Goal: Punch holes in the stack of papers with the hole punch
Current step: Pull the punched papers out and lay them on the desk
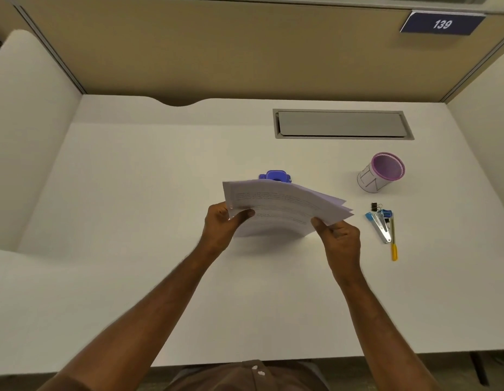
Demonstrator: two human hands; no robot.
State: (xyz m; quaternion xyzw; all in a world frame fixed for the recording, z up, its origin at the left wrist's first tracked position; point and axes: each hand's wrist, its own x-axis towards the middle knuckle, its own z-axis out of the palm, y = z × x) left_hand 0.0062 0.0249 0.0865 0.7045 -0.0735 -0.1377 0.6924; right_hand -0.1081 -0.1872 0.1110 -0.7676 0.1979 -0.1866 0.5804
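At frame centre, both hands hold the papers [284,206] above the desk [132,221]: white printed sheets, bowed, fanned at the right edge. The left hand [219,227] and right hand [339,235] each pinch a near corner. The blue punch [276,176] sits just behind. At right, a pink-rimmed cup [381,172]; its inside appears empty.

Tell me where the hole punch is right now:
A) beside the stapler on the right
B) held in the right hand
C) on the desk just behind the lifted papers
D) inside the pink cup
C: the blue hole punch sits on the desk, its near side hidden by the stack of papers that the left hand and right hand hold up.
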